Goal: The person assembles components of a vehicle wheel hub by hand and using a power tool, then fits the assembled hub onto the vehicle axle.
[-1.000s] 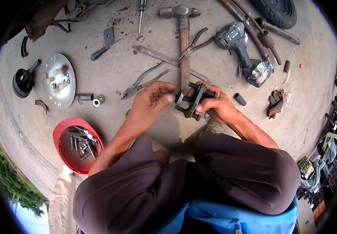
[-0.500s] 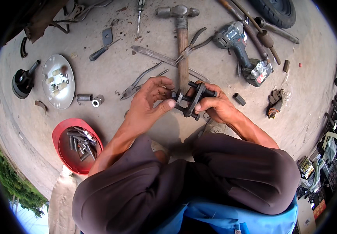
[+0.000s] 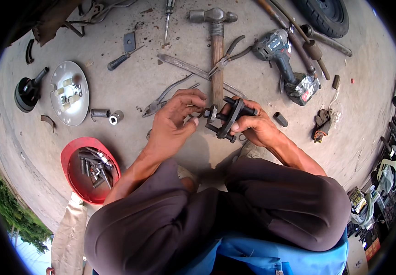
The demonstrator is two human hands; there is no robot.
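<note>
The right hand (image 3: 256, 127) grips a black plate (image 3: 230, 121); the left hand (image 3: 172, 121) curls just beside its middle bolt (image 3: 207, 112), whether holding anything I cannot tell. That bolt already passes through, seemingly not screwed fully home.

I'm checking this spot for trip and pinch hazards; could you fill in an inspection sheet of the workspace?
Surface: grey concrete floor, dark specks near the screwdriver.
Things in hand: black clamp-like tool with bolts.
Clutter: hammer with pliers across its handle, power tool, red container of metal parts.
Hands: right hand grips the clamp-like tool; left hand is near its bolt end, contents unclear.
Cables: none certain; bent strands or rods at upper left.
Surroundings: wheel upper right, greenery lower left.
</note>
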